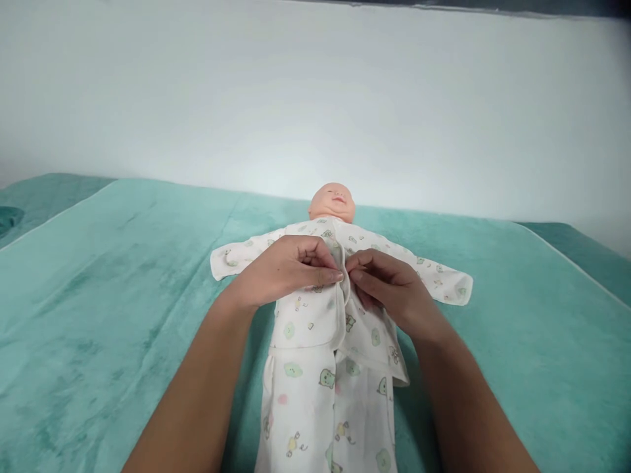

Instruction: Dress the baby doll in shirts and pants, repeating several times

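A baby doll (pixel 332 202) lies on its back, dressed in a white printed baby jacket (pixel 305 322) and matching trousers (pixel 310 407). Both sleeves stretch out sideways. My left hand (pixel 300 266) pinches the jacket's front edge at the chest between thumb and fingers. Close beside it, my right hand (pixel 382 279) is closed in a pinch at the other side of the front opening. Below my hands the two front edges hang apart, the right panel's lower corner spread outward. Any fastener at the fingertips is hidden.
A green plush blanket (pixel 138 295) lies under the doll, with darker green cloth (pixel 566 243) beyond its pale edge. A plain white wall (pixel 315 92) rises behind the doll's head. A dark strip (pixel 493 6) runs along the top.
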### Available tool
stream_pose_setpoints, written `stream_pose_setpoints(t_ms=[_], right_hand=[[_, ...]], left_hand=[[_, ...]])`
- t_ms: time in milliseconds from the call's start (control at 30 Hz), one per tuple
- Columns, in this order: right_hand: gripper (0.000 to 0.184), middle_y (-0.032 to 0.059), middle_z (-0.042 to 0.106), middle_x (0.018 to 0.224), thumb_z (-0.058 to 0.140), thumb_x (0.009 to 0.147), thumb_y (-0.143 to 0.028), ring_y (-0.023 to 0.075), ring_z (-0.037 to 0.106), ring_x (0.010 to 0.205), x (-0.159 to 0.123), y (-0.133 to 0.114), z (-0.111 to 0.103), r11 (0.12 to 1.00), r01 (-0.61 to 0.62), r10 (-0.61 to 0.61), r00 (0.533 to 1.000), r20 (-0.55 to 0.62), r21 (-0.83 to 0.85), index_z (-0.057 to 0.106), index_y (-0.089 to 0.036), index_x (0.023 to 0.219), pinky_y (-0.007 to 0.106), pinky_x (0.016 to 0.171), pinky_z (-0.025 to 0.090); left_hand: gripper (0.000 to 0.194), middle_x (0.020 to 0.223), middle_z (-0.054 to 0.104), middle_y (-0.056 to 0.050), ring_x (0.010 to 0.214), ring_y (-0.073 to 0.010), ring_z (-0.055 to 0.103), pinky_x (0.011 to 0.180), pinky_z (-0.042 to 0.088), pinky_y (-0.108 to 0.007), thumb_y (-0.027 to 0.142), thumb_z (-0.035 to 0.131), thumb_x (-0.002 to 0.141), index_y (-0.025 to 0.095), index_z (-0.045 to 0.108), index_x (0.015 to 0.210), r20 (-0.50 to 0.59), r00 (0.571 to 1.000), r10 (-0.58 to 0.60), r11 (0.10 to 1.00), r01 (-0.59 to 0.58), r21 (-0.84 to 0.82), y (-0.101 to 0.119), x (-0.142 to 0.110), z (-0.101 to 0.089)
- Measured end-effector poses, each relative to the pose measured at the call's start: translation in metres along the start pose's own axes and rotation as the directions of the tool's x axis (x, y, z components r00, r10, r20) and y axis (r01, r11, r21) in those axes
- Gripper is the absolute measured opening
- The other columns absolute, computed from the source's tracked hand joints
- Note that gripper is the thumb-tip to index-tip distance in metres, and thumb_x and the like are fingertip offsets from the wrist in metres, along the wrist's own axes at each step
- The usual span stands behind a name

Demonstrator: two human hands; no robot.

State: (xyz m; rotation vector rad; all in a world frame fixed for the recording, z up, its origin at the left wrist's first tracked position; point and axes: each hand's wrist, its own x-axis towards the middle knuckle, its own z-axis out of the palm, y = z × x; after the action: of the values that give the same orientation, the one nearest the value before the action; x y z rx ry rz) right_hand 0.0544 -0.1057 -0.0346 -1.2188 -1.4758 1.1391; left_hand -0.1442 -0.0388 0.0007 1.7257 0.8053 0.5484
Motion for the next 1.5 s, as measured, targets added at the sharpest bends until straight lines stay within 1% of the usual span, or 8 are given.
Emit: stream_pose_setpoints(t_ms=[67, 167, 333, 667, 867, 1100, 1333, 1500], right_hand=[[0.017, -0.0049, 0.046, 0.061, 0.061, 0.089, -0.037, 0.0097, 0.042, 0.055, 0.0, 0.0, -0.001, 0.999, 0.001, -0.001, 1.0, 0.004, -0.042, 0.062, -0.021, 0.096, 0.024, 0.053, 0.032], [0.011, -0.0054, 0.045, 0.063, 0.065, 0.085, -0.031, 0.0091, 0.039, 0.057, -0.001, -0.004, 0.002, 0.988, -0.001, -0.003, 1.0, -0.022, -0.152, 0.061, -0.022, 0.09, 0.023, 0.052, 0.03], [0.014, -0.0045, 0.049, 0.067, 0.066, 0.083, -0.033, 0.0092, 0.04, 0.059, -0.002, -0.012, 0.012, 0.97, -0.004, -0.014, 0.997, -0.072, -0.242, 0.058, -0.021, 0.085, 0.023, 0.053, 0.031], [0.024, -0.0047, 0.047, 0.07, 0.068, 0.083, -0.042, 0.0092, 0.038, 0.06, -0.001, -0.01, 0.009, 0.975, 0.003, -0.013, 0.999, -0.046, -0.22, 0.056, -0.022, 0.088, 0.024, 0.054, 0.031], [0.023, -0.0052, 0.047, 0.069, 0.066, 0.083, -0.04, 0.0089, 0.039, 0.059, -0.001, -0.011, 0.016, 0.972, 0.008, -0.028, 0.996, -0.086, -0.234, 0.052, -0.022, 0.086, 0.023, 0.053, 0.031], [0.008, -0.0062, 0.049, 0.067, 0.054, 0.086, -0.027, 0.0089, 0.041, 0.056, 0.001, -0.008, 0.027, 0.964, 0.037, -0.08, 0.985, -0.155, -0.263, 0.049, -0.023, 0.091, 0.023, 0.052, 0.029], [0.006, -0.0056, 0.05, 0.068, 0.052, 0.086, -0.022, 0.0109, 0.046, 0.061, 0.0, -0.001, 0.036, 0.887, 0.138, -0.265, 0.934, -0.238, -0.441, 0.048, -0.022, 0.09, 0.026, 0.061, 0.032], [0.004, -0.0035, 0.055, 0.076, 0.05, 0.088, -0.023, 0.0121, 0.05, 0.065, -0.001, 0.001, 0.038, 0.897, 0.171, -0.293, 0.92, -0.26, -0.408, 0.048, -0.023, 0.092, 0.027, 0.065, 0.037]], left_hand=[[0.018, 0.07, 0.063, 0.0, 0.064, -0.0107, 0.055, 0.054, 0.039, -0.023, 0.034, 0.072, 0.078, 0.017, 0.065, 0.077, -0.002, 1.0, -0.002, 1.0, 0.002, 0.0, -0.001, 0.0, 0.0], [0.018, 0.07, 0.063, 0.0, 0.064, -0.0108, 0.055, 0.055, 0.04, -0.023, 0.034, 0.072, 0.077, 0.018, 0.065, 0.077, 0.01, 1.0, 0.004, 1.0, -0.004, 0.01, -0.001, 0.0, -0.001], [0.019, 0.074, 0.063, 0.001, 0.069, -0.0115, 0.058, 0.059, 0.044, -0.023, 0.032, 0.073, 0.075, 0.019, 0.063, 0.083, 0.029, 0.999, 0.014, 1.0, -0.014, 0.011, -0.003, 0.001, 0.0], [0.012, 0.078, 0.066, 0.0, 0.071, -0.0117, 0.061, 0.065, 0.05, -0.025, 0.021, 0.068, 0.076, 0.018, 0.063, 0.087, 0.038, 0.998, 0.046, 0.999, -0.045, -0.028, -0.004, -0.001, -0.003], [0.017, 0.077, 0.064, 0.001, 0.072, -0.0114, 0.06, 0.062, 0.049, -0.023, 0.013, 0.063, 0.07, 0.019, 0.063, 0.086, -0.021, 0.999, 0.048, 0.999, -0.049, -0.023, -0.004, 0.0, 0.0], [0.021, 0.072, 0.056, 0.004, 0.064, -0.0077, 0.053, 0.056, 0.042, -0.02, 0.008, 0.06, 0.064, 0.019, 0.058, 0.082, -0.1, 0.994, 0.041, 0.979, -0.059, -0.193, -0.011, 0.004, 0.007], [0.019, 0.069, 0.053, 0.005, 0.06, -0.0057, 0.05, 0.054, 0.036, -0.019, 0.006, 0.06, 0.064, 0.018, 0.054, 0.077, -0.064, 0.998, 0.029, 0.941, -0.049, -0.334, -0.013, 0.006, 0.01], [0.019, 0.068, 0.054, 0.005, 0.059, -0.0054, 0.05, 0.055, 0.037, -0.019, 0.007, 0.066, 0.064, 0.016, 0.054, 0.075, -0.06, 0.998, 0.032, 0.914, -0.053, -0.402, -0.017, 0.008, 0.008]])
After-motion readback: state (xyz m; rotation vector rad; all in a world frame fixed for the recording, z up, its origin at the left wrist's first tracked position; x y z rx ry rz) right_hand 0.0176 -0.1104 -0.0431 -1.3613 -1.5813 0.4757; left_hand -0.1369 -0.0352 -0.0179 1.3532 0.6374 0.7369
